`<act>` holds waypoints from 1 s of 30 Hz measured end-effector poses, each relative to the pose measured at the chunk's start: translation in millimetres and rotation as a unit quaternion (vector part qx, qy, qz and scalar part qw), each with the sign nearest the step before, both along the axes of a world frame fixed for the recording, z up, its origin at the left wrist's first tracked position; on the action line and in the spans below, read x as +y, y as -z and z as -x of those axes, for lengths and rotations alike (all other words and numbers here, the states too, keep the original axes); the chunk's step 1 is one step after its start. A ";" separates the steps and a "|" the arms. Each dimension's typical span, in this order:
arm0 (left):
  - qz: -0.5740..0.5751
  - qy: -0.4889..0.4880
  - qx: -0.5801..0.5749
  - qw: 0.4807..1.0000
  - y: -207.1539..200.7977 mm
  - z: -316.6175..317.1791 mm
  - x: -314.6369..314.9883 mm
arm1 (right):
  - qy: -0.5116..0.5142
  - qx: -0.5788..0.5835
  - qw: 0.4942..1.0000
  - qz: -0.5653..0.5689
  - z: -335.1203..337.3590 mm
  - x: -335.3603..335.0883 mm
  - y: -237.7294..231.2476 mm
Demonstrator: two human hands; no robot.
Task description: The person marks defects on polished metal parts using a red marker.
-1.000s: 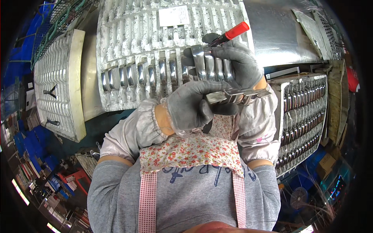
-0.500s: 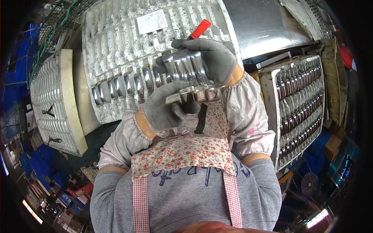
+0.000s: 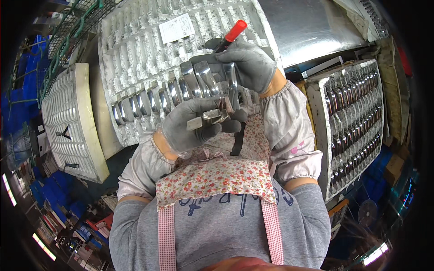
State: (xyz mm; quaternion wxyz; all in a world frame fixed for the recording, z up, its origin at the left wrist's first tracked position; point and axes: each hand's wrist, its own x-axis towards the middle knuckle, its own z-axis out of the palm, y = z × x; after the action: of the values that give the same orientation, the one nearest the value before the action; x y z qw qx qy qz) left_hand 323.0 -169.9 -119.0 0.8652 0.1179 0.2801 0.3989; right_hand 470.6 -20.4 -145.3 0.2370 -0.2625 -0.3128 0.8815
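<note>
Both my hands wear grey gloves and meet over the near edge of a white ridged foam tray. My left hand is closed around the lower ends of several shiny curved metal pieces, which fan upward from it. My right hand grips a black marker with a red end, pointing up and away from me. Its fingers also lie against the metal pieces at the right of the bunch. Where its fingertips end is partly hidden. Similar metal parts stand in a row in the tray's nearest slots.
A paper slip lies on the tray. To the right stands another tray filled with rows of shiny parts. A ridged white tray leans at the left, near a green wire basket. A smooth metal surface lies at the back right.
The metal pieces, side by side before, are now spread apart, with a gap before the rightmost one. My left hand has shifted slightly left, and the marker sits a little differently in my right.
</note>
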 end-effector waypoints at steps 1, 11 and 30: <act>-0.082 0.012 0.093 0.992 -6.4 -1.1 0.9 | -0.026 0.041 0.998 0.031 -2.6 4.2 1.7; -0.252 -0.185 0.272 0.910 6.5 5.5 -14.0 | -0.017 0.019 0.997 0.072 3.1 13.8 -3.6; -0.515 -0.151 0.524 0.661 -10.5 -24.1 9.3 | 0.003 0.000 0.994 -0.112 2.2 -6.2 -3.4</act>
State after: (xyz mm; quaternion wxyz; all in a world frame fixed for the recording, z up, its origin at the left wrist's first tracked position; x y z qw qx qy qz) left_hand 347.1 -160.7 -108.5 0.3042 0.6905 0.4506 0.4770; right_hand 468.4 -26.6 -141.9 0.2676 -0.2356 -0.4092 0.8399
